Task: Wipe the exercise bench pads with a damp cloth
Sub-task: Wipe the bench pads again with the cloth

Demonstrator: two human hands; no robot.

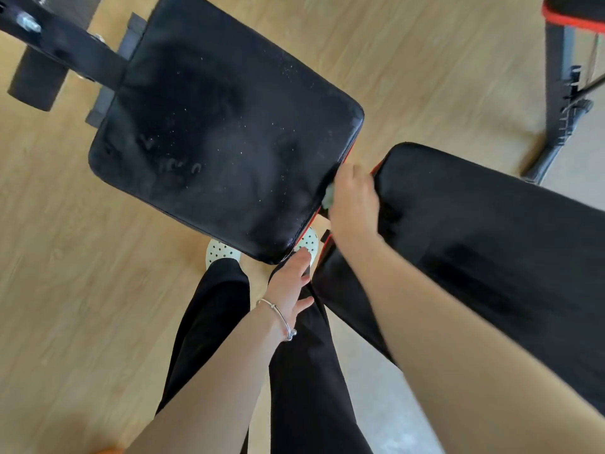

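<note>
The right hand [353,198], grip clenched round a small pale-green cloth [328,195], presses it against the square black vinyl seat pad [212,126] at the edge facing the long black back pad [491,231]. The left hand [289,286], grip released, is just beside the seat pad's near corner. Best to drag firmly along the whole seam.

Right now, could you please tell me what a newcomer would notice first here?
The large black seat pad fills the upper centre, dotted with white specks. At its right edge the right hand grips a pale green cloth in the gap beside the second pad. The left hand, with a silver bracelet, is open by the pad's near corner.
</note>
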